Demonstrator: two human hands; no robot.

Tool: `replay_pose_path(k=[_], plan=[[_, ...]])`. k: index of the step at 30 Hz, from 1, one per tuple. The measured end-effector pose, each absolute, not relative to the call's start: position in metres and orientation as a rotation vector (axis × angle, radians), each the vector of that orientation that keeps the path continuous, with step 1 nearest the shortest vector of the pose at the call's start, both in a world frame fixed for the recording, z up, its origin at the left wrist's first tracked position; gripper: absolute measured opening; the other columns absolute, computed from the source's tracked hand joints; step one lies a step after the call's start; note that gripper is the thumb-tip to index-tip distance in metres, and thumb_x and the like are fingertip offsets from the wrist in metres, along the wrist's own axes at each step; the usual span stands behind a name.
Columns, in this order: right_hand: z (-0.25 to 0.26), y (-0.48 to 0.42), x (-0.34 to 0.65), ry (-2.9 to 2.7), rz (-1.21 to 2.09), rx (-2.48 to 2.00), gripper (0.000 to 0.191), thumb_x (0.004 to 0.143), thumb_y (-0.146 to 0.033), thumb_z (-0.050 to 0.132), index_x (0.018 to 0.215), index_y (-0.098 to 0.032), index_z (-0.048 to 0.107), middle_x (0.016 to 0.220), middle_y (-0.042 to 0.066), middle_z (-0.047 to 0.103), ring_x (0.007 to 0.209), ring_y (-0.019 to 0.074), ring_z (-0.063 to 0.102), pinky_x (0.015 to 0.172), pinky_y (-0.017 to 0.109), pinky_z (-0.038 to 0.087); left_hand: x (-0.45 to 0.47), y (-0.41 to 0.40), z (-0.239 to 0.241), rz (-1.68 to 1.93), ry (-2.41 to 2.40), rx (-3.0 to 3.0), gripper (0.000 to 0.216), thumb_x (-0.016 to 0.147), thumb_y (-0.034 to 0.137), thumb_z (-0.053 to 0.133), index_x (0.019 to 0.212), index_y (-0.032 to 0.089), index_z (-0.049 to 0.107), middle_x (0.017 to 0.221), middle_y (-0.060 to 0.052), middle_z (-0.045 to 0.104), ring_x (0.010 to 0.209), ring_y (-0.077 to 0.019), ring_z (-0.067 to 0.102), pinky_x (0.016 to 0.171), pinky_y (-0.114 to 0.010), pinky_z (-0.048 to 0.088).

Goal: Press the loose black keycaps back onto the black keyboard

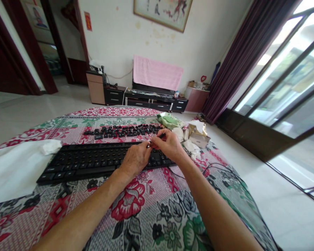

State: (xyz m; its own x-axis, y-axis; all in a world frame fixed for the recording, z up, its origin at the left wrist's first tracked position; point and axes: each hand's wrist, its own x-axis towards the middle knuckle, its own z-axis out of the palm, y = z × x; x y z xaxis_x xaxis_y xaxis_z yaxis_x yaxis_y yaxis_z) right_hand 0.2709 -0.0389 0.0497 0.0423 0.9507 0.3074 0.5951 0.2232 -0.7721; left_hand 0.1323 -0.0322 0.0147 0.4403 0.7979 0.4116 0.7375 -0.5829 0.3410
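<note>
Your two hands meet over the right-hand part of the black keyboard (86,158), fingertips nearly together. Your left hand (136,157) is drawn narrow, its fingertips pinching a small dark piece (148,145); the piece sits above the keyboard's far edge, too small to identify. Your right hand (171,144) is narrow too, thumb and fingers closed on a slim dark thing (162,135) — whether it is part of the same object, you can't tell from here.

The keyboard lies under and to the left of your left hand, with caps on its nearest row and bare spots in the rows behind. Just beyond its far edge, loose black keycaps (125,131) spread in a long band, reaching close to your right hand. A white cloth (15,167) lies by the keyboard's left end. Past its right end sit a green packet (170,120), crumpled tissues (192,148) and a small box (199,140) — with a black cable (219,164) to the right, nearer you.
</note>
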Motion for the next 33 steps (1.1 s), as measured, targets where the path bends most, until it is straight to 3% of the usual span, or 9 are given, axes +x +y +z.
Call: replay_pose_path(k=[6,12,17,21,27,30,33], plan=[[0.050,-0.037,0.271,-1.629,0.646,-1.375,0.016,0.068,-0.030,0.050,0.078,-0.019,0.044,0.063,0.001,0.059,0.058,0.0137,0.057,0.051,0.025,0.043,0.129,-0.032,0.015,0.740,1.437,2.674,0.034,0.087,0.035,0.025,0.091,0.016,0.053,0.073,-0.006,0.062,0.064,-0.0182,0.059,0.058,-0.028,0.042],[0.055,-0.039,0.275,-1.644,0.748,-1.366,0.016,0.068,-0.027,0.051,0.077,-0.020,0.041,0.064,0.001,0.058,0.058,0.0127,0.057,0.050,0.024,0.042,0.132,-0.034,0.018,0.817,1.327,2.820,0.028,0.086,0.027,0.029,0.099,0.015,0.051,0.083,-0.007,0.059,0.076,-0.0174,0.058,0.064,-0.027,0.045],[0.053,-0.044,0.266,-1.708,0.552,-1.396,0.013,0.069,-0.027,0.050,0.076,-0.019,0.044,0.066,0.001,0.057,0.057,0.0108,0.054,0.051,0.023,0.040,0.133,-0.034,0.019,0.640,1.570,2.803,0.032,0.085,0.029,0.028,0.078,0.013,0.056,0.069,-0.008,0.059,0.061,-0.0199,0.059,0.053,-0.029,0.044],[0.059,-0.044,0.271,-1.761,0.430,-1.423,0.019,0.073,-0.031,0.045,0.085,-0.017,0.047,0.069,0.003,0.059,0.060,0.0113,0.053,0.053,0.023,0.039,0.122,-0.027,0.015,0.674,1.490,2.855,0.029,0.085,0.027,0.030,0.081,0.014,0.056,0.071,-0.008,0.059,0.063,-0.0185,0.058,0.056,-0.029,0.044],[0.060,-0.035,0.345,-1.712,-0.037,-2.110,0.032,0.066,-0.023,0.049,0.096,-0.012,0.054,0.079,0.011,0.062,0.072,0.0192,0.055,0.060,0.028,0.038,0.116,-0.019,0.011,1.016,1.259,2.746,0.025,0.081,0.023,0.039,0.098,0.016,0.057,0.084,-0.007,0.062,0.078,-0.0166,0.058,0.072,-0.028,0.045],[0.048,-0.033,0.377,-1.812,-0.044,-2.382,0.041,0.062,-0.020,0.053,0.102,-0.009,0.055,0.089,0.016,0.062,0.079,0.0226,0.056,0.060,0.028,0.038,0.120,-0.018,0.008,1.090,1.209,2.672,0.031,0.078,0.020,0.045,0.107,0.016,0.053,0.089,-0.007,0.064,0.077,-0.0167,0.059,0.073,-0.029,0.045],[0.040,-0.034,0.390,-1.985,0.084,-2.529,0.032,0.060,-0.016,0.054,0.089,-0.011,0.064,0.082,0.014,0.064,0.074,0.0209,0.057,0.057,0.026,0.038,0.123,-0.017,0.005,1.110,1.217,2.563,0.035,0.074,0.021,0.050,0.109,0.017,0.053,0.082,-0.005,0.066,0.070,-0.0160,0.061,0.069,-0.029,0.047]])
